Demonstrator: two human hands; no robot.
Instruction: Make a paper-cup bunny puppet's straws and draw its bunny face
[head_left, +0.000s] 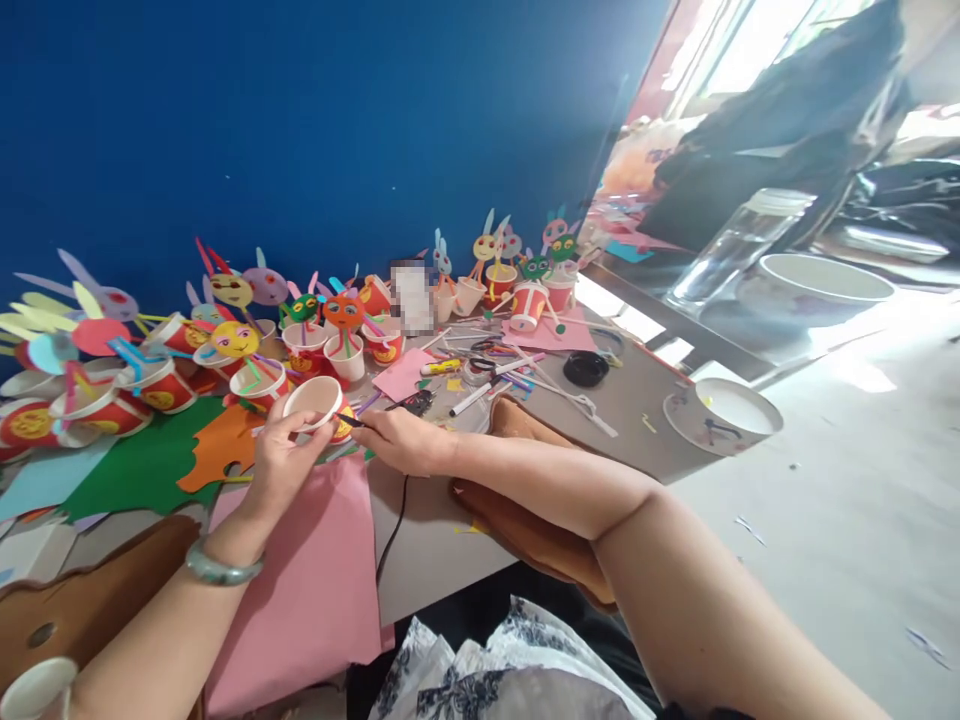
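Note:
My left hand is closed around the near side of a paper cup, whose open rim tilts toward me. In my right hand is a thin dark tool, gripped between the fingers, with its end at the cup's red and yellow side. What kind of tool it is cannot be made out. Pink paper lies below my hands, and a dark cord runs down beside it.
Several red and white cups with paper faces line the blue wall. Pens, scissors and a black round dish lie on the table. A white bucket stands at the right, green paper at the left.

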